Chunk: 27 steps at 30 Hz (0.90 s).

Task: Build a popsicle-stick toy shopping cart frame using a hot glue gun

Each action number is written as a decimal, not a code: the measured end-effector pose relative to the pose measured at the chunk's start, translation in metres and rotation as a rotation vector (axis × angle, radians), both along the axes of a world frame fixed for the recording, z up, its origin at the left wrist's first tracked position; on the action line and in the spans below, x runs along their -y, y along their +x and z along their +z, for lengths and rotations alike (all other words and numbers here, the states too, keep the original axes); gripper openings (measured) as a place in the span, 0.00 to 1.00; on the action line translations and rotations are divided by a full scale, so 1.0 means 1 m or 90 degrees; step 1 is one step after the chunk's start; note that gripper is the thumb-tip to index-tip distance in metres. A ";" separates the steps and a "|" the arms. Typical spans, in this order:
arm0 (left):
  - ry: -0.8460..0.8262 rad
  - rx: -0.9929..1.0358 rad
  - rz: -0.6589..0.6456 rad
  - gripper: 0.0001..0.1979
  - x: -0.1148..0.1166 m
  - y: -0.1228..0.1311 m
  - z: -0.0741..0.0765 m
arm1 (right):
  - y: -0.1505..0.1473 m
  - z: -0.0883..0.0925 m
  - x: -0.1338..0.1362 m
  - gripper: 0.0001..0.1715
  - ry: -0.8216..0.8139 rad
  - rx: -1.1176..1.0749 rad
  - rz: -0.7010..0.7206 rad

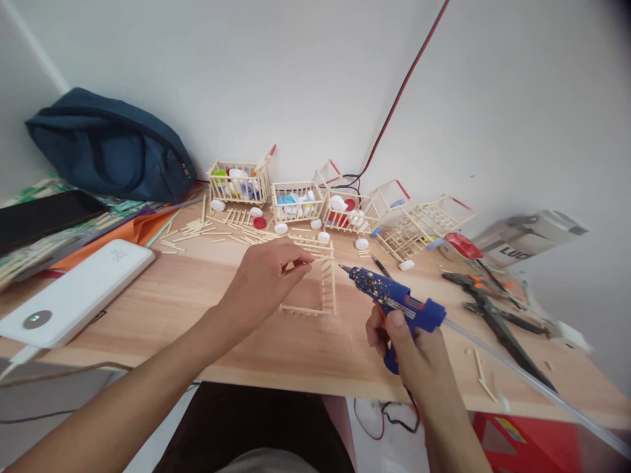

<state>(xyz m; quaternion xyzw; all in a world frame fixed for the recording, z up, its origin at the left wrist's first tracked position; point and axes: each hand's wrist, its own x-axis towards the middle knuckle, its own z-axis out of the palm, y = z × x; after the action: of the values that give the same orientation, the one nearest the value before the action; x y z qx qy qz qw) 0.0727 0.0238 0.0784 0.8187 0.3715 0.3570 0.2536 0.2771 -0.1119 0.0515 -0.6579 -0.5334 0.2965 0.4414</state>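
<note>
My right hand [419,348] is wrapped round the handle of a blue hot glue gun [379,288]. A clear glue stick [517,374] trails from the gun's rear, and its nozzle points left. My left hand [263,272] pinches what looks like a thin wooden stick [321,259] between thumb and forefinger, over the top of a wooden stick frame [328,289] on the table. Part of that frame is hidden behind my left hand. The nozzle tip is close to the frame's upper right corner, apart from it.
Behind stand several small stick carts [296,209] with white wheels, some filled with bottle caps. Loose sticks [197,226] lie at the back left. A white power bank [93,282] and blue bag [118,144] are left; pliers [497,322] lie right on the wooden table [236,358].
</note>
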 end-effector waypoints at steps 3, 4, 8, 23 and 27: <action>0.113 -0.048 -0.003 0.05 0.000 0.002 -0.006 | 0.003 -0.005 0.001 0.30 -0.017 -0.008 -0.005; 0.142 -0.062 -0.004 0.05 0.000 0.003 -0.007 | 0.004 -0.006 0.001 0.30 -0.021 -0.009 -0.008; 0.244 -0.125 -0.008 0.06 0.000 0.007 -0.012 | 0.006 -0.009 0.001 0.30 -0.036 -0.007 -0.019; 0.356 -0.204 -0.007 0.08 -0.002 0.019 -0.019 | 0.005 -0.011 -0.002 0.30 -0.041 -0.027 -0.005; 0.361 -0.206 -0.010 0.08 -0.003 0.020 -0.021 | 0.004 -0.010 -0.002 0.30 -0.039 -0.022 -0.003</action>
<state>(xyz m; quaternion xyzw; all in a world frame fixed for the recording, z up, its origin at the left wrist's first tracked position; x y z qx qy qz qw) 0.0925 0.0266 0.0575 0.9057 0.2865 0.3094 -0.0438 0.2812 -0.1095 0.0413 -0.6670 -0.5150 0.3233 0.4306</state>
